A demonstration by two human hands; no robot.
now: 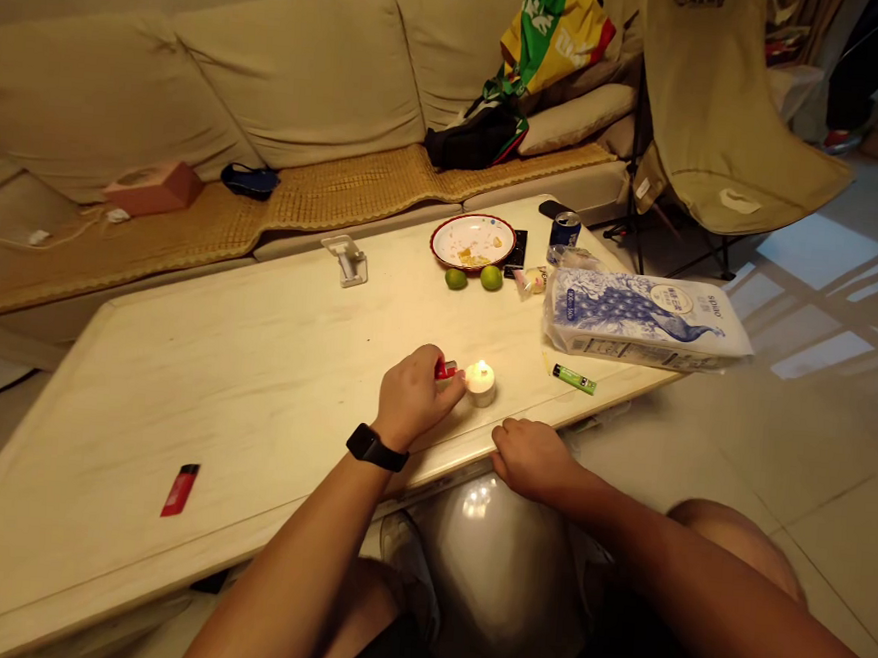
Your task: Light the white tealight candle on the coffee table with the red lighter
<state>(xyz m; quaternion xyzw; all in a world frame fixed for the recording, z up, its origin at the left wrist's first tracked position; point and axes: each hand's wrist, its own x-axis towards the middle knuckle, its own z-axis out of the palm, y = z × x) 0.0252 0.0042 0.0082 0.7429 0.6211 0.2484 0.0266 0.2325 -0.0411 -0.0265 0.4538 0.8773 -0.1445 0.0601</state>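
Note:
A white candle (481,387) burns near the front edge of the pale table (272,357). Just left of it, my left hand (413,395) is closed on a red lighter (446,370), most of which the fingers cover. The fingertips are close beside the flame; whether they touch the candle I cannot tell. My right hand (533,460) has its fingers curled over the table's front edge, thumb underneath. A green lighter (575,380) lies right of the candle. Another red lighter (180,490) lies at the table's left front.
At the back stand a red-rimmed plate (452,233) with food scraps, two green limes (492,278) and a dark can (564,233). A large tissue pack (642,318) covers the right end. A white stand (345,261) lies farther left. Behind are a sofa (299,69) and folding chair (724,118).

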